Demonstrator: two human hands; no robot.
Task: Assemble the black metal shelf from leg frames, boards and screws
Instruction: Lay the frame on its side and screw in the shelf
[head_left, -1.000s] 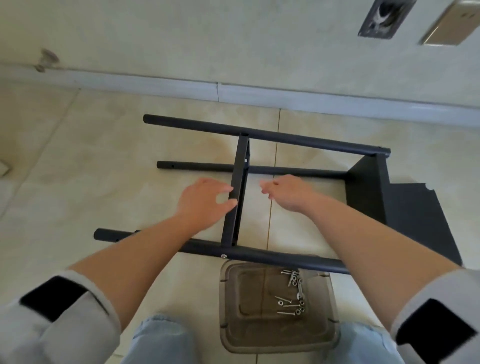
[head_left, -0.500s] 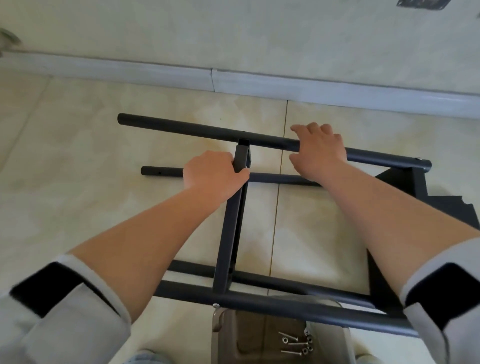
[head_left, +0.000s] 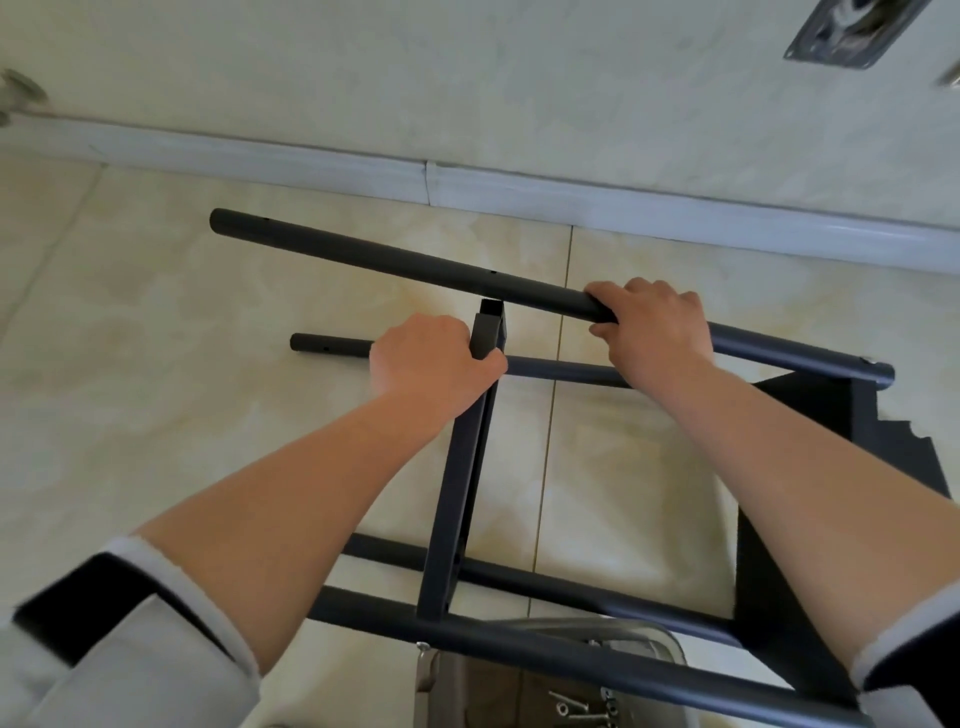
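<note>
We held the black shelf frame with both hands above the tiled floor (head_left: 156, 322). Our left hand (head_left: 428, 366) was closed around the upper end of the flat crossbar (head_left: 457, 478), just under the far round tube (head_left: 395, 262). Our right hand (head_left: 657, 325) gripped this same tube, a little to the right of the left grip. Below both grips, near our body, the near tube (head_left: 519, 642) crossed over a plastic tray (head_left: 623, 631) with screws (head_left: 571, 709). A black board (head_left: 810, 467) stood to the right of our right forearm.

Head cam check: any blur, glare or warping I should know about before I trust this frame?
Head view: wide-angle bends the skirting; left sleeve and top corners smear; soft daylight, no glare; both hands and black tube sharp.
</note>
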